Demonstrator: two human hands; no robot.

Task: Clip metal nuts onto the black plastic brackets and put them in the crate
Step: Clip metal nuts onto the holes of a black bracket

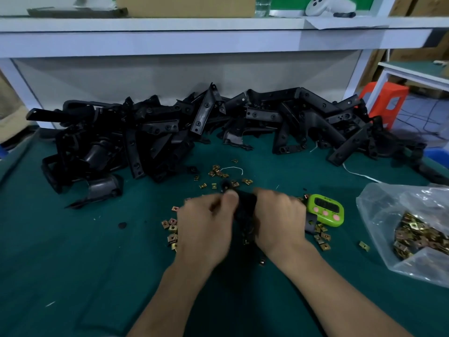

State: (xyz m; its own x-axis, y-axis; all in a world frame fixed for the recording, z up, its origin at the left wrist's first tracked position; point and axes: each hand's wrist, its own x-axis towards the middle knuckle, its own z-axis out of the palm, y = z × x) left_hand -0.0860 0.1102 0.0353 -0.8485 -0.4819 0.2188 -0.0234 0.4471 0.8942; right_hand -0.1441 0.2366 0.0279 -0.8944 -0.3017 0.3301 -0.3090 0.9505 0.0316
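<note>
Both my hands hold one black plastic bracket (246, 212) over the middle of the green table. My left hand (206, 229) grips its left side, thumb pressed on the top end. My right hand (279, 222) grips its right side, and a lower leg of the bracket sticks out past that hand. The image is blurred here, so a nut on the bracket cannot be made out. Loose brass-coloured metal nuts (171, 227) lie scattered around the hands. A big heap of black brackets (170, 132) runs along the back of the table. No crate is in view.
A clear plastic bag of nuts (418, 232) lies at the right edge. A green digital timer (326, 210) sits just right of my right hand. More nuts (218, 172) and a white string lie before the heap. A white shelf spans the back; an orange stool (386, 103) stands far right.
</note>
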